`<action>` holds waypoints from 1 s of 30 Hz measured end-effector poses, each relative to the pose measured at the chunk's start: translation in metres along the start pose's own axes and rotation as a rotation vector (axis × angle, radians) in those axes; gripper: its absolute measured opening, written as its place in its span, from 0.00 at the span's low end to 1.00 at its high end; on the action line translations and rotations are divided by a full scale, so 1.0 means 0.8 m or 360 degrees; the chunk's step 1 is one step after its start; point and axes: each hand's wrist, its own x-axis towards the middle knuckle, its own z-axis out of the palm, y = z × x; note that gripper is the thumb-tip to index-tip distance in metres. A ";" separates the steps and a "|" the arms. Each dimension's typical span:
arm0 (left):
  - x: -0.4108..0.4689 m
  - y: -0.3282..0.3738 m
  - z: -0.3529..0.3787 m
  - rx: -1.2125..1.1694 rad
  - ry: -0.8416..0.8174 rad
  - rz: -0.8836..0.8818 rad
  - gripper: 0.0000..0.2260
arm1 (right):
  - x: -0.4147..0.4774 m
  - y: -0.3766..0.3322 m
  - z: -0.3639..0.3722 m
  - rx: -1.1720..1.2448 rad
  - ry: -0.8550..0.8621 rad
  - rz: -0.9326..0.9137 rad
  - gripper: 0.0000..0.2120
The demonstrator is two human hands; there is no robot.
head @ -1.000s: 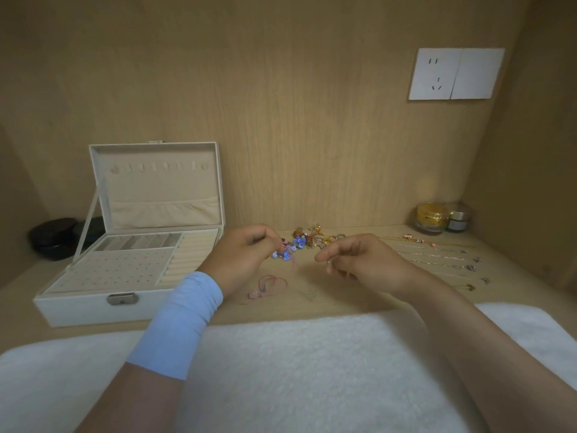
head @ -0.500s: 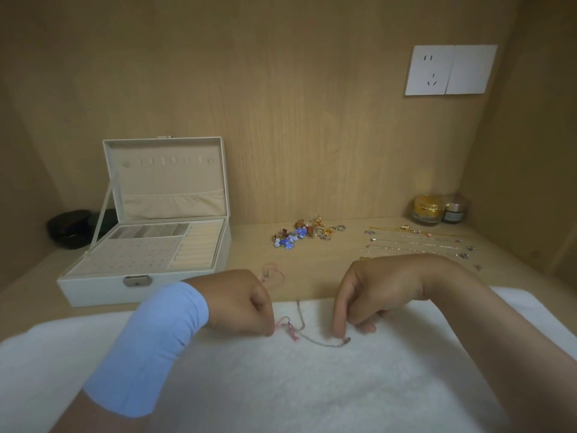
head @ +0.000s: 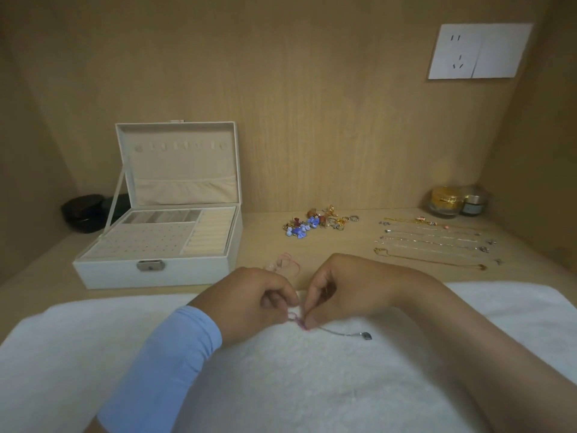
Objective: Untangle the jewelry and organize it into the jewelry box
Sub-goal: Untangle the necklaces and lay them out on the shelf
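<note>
A wooden desk sits in a wood-panelled alcove, with a wall socket up on the right. A white towel covers the desk's near edge. The jewelry box stands open at the left. Over the towel, the left hand and the right hand meet. Both have their fingers curled and pinch the pink cord between thumb and fingertip. A silver chain trails right from the cord across the towel. Behind the hands lie a row of necklaces and a heap of earrings.
</note>
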 end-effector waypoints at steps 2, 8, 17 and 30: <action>-0.001 -0.006 0.001 -0.0057 0.0025 -0.0010 0.10 | 0.002 0.001 0.004 0.0007 0.0008 0.0034 0.08; -0.003 -0.013 0.004 -0.0116 0.0077 0.0019 0.08 | 0.007 0.000 0.004 -0.0061 0.0040 0.0015 0.02; -0.003 -0.010 0.006 0.0062 0.0073 0.0109 0.04 | -0.002 -0.001 0.000 -0.0206 0.0088 0.0059 0.07; -0.001 -0.001 0.007 -0.0739 0.0086 -0.0019 0.06 | 0.003 0.012 -0.012 0.0935 0.0241 -0.0145 0.12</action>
